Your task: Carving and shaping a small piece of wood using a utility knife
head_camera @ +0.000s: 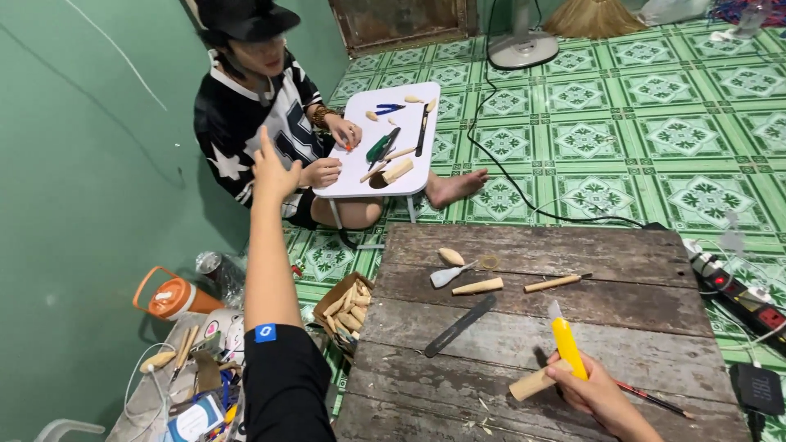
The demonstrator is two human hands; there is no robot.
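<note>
Bench [573, 327]: weathered grey planks, low, on green patterned floor tiles.

Small white folding table [360, 123]: before a seated co-worker; carries pliers, wooden pieces, a dark file.

Cardboard box [327, 301]: brown, open, at the bench's left edge; holds a heap of pale wooden sticks [348, 309].

Utility knife [567, 344]: yellow body, short blade extended, pointing up-left; gripped in the right hand [594, 394] at the bench's near edge.

Wooden dowel [530, 383]: pale, short, round; clamped in the same right hand, beneath the knife.

Left hand [273, 170]: raised, empty, fingers spread, stretched toward the co-worker.

Loose on the bench: black file [459, 326], two dowels [478, 286], oval wooden blank [450, 255].
</note>
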